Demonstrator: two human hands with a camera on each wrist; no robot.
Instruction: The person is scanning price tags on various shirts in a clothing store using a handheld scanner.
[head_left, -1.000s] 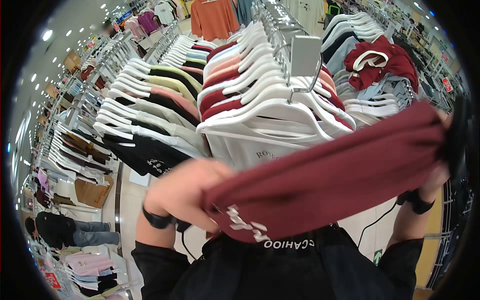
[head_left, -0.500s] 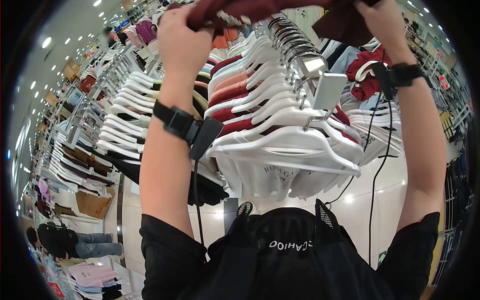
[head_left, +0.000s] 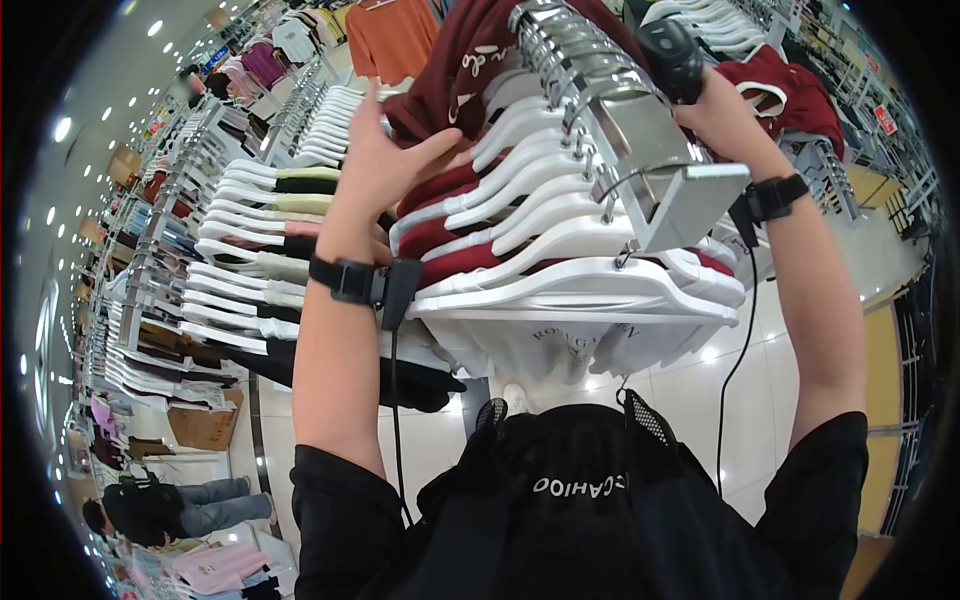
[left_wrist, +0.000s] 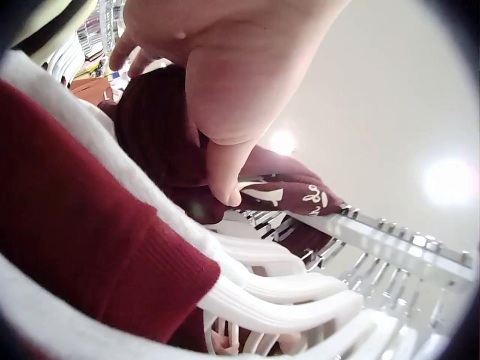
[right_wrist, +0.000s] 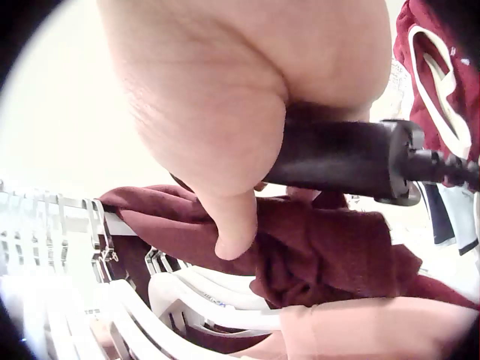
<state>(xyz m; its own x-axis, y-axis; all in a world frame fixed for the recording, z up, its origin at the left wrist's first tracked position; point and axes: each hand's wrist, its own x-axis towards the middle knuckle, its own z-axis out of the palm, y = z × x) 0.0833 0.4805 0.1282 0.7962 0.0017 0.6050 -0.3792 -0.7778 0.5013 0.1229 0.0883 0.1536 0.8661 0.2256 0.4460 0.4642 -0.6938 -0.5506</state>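
A maroon garment (head_left: 455, 75) with white lettering is draped across the rack rail and the hangers at the top of the head view. My left hand (head_left: 385, 160) is beside its left part, thumb spread away from the fingers. In the left wrist view the thumb (left_wrist: 227, 169) overlaps the maroon cloth (left_wrist: 154, 124). My right hand (head_left: 735, 120) grips a black corded handheld device (head_left: 672, 60) by its handle. That handle (right_wrist: 337, 154), with a ribbed cord end, shows in the right wrist view above the maroon cloth (right_wrist: 315, 244).
White hangers (head_left: 540, 240) with white, maroon and pink tops fill the rack below a metal rail end (head_left: 690, 200). Another rack of hangers (head_left: 250, 270) stands on the left. A maroon garment with a white collar (head_left: 785, 95) lies at the right. A person (head_left: 150, 510) is at lower left.
The maroon garment, earlier held stretched between both hands and then raised, now lies over the rack. My left hand has loosened from it. The black device in my right hand now shows clearly.
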